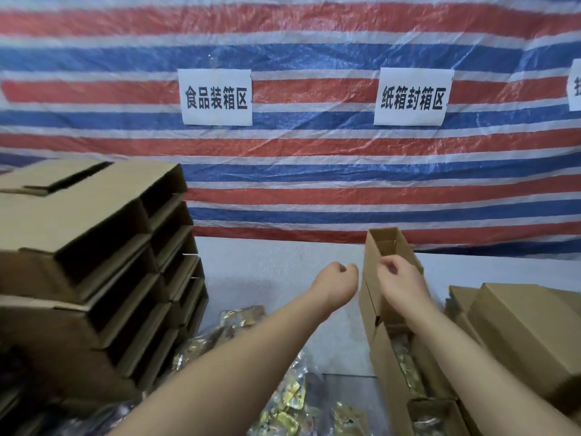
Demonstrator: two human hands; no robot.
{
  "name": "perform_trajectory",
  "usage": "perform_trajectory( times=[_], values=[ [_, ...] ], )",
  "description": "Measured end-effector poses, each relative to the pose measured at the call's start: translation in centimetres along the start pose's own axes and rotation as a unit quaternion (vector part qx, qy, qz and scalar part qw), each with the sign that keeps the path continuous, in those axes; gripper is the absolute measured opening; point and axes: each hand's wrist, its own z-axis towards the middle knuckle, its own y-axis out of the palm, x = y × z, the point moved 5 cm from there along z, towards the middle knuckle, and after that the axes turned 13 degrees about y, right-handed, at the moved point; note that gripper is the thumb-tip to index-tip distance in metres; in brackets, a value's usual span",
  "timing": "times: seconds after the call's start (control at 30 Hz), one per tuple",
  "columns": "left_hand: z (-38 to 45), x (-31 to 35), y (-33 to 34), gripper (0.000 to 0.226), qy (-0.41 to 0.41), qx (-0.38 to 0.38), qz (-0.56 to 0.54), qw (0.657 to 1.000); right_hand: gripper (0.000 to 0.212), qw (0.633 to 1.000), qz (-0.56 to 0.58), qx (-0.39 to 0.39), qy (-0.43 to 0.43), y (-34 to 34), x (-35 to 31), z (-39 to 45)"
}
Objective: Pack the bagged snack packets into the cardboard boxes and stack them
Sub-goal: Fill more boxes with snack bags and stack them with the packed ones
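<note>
- Bagged snack packets (283,401) lie loose at the near edge of the desk (270,262), between the two forearms, within easy reach.
- Right hand (397,278) sits against the upright cardboard box (382,247), which stands open-topped on a row of boxes along the desk's right side; its fingers are curled at the box's front wall, though whether they truly pinch the card cannot be told.
- Left hand (338,278) hangs beside that box, fingers closed on nothing visible.
- Open box (405,366) below already shows packets inside.
- Empty folded boxes (94,262) are stacked high at the left; closed boxes (518,325) rest at the right edge.
- Judged step: steadying the upright box before filling. Best done by bracing one wall with the right hand, keeping the mouth square, and feeding packets flat with the left so the tall box does not tip.
</note>
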Motion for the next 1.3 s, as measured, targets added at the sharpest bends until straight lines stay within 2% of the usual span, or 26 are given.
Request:
perform_trajectory(
  times=[0.1,0.23,0.33,0.53,0.77,0.87,0.93,1.0,1.07,1.13,1.23,1.3],
  values=[
    [-5.3,-0.3,-3.3,0.031,0.021,0.026,0.02,0.999,0.027,0.998,0.039,-0.04,0.003,2.1,-1.6,-5.0],
    [-12.1,-0.6,-8.3,0.028,0.051,0.061,0.03,0.996,0.012,0.992,0.1,-0.076,0.015,5.1,-3.5,-12.1],
    [-16.9,-0.8,-12.7,0.025,0.07,0.09,0.02,0.993,0.015,0.98,0.163,-0.11,0.018,7.5,-5.4,-17.9],
    [-25.3,-2.1,-19.8,0.023,0.07,0.114,-0.039,0.99,0.016,0.964,0.232,-0.127,0.018,11.5,-9.1,-26.8],
    [-31.0,-4.9,-25.2,0.022,0.061,0.145,-0.049,0.986,0.018,0.96,0.242,-0.142,0.024,15.9,-11.5,-32.3],
    [-30.7,-5.2,-28.6,0.026,0.099,0.197,0.057,0.974,0.017,0.964,0.219,-0.152,0.02,16.9,-12.7,-33.2],
    [-29.0,-4.4,-32.1,0.031,0.147,0.268,0.2,0.931,0.018,0.968,0.201,-0.152,0.011,17.1,-13.6,-33.3],
    [-26.4,-3.6,-35.3,0.041,0.154,0.306,0.341,0.875,0.019,0.973,0.184,-0.141,0.0,17.0,-14.7,-33.2],
    [-23.4,-3.7,-37.5,0.061,0.111,0.275,0.44,0.848,0.021,0.976,0.175,-0.128,-0.015,16.7,-15.8,-32.8],
    [-20.8,-4.6,-38.6,0.076,0.075,0.225,0.498,0.834,0.021,0.979,0.165,-0.121,-0.026,16.5,-16.8,-32.4],
    [-18.5,-5.4,-39.1,0.082,0.067,0.191,0.537,0.819,0.019,0.982,0.144,-0.116,-0.04,16.4,-18.1,-31.8],
    [-17.6,-5.6,-39.0,0.079,0.063,0.175,0.535,0.824,0.018,0.984,0.129,-0.115,-0.049,16.4,-18.7,-31.4]
  ],
)
